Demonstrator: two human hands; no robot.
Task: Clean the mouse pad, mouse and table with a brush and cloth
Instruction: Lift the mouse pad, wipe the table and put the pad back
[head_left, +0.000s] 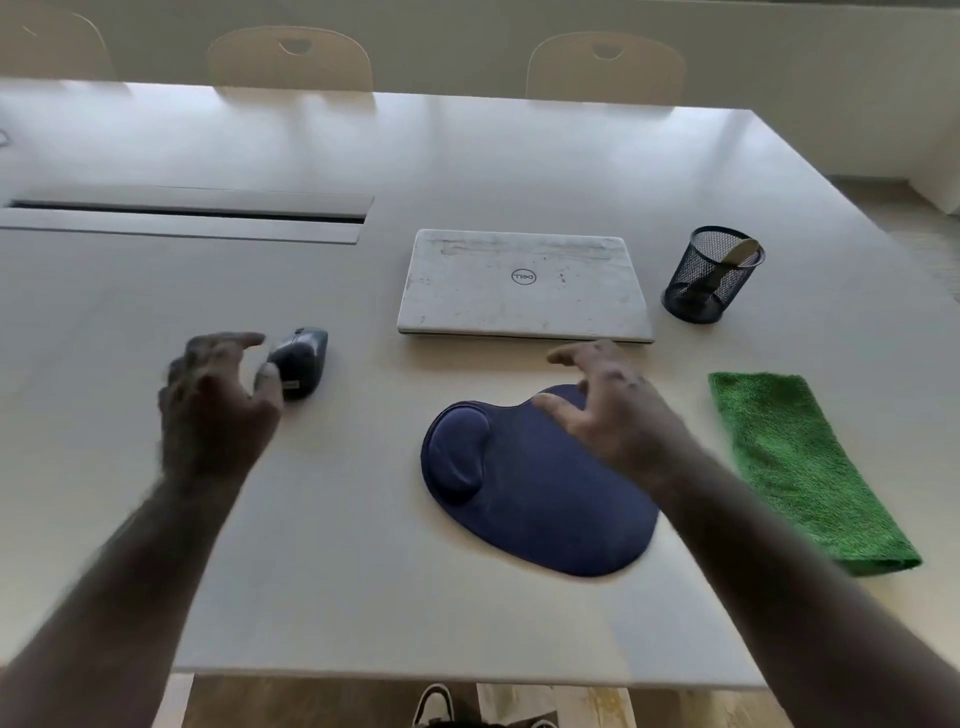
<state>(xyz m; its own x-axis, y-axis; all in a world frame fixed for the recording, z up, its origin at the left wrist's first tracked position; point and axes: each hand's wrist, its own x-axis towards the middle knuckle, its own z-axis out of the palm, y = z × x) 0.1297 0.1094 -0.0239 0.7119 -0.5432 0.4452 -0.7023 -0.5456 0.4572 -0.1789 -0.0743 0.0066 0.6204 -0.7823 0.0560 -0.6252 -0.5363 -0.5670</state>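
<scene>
A dark grey mouse (301, 360) lies on the white table (332, 545), left of centre. My left hand (215, 400) hovers just left of it with fingers spread, a fingertip at the mouse's near side. A navy mouse pad (524, 499) with a raised wrist rest lies in the middle. My right hand (610, 405) is open above the pad's far right part, holding nothing. A folded green cloth (800, 467) lies flat to the right of the pad. A brush handle (740, 253) sticks out of a black mesh cup (709, 278) at the back right.
A closed silver laptop (522, 286) lies behind the pad. A long cable slot (187, 213) runs across the table's left back. Three pale chairs (291, 57) stand along the far edge. My shoe (436, 704) shows below the near table edge.
</scene>
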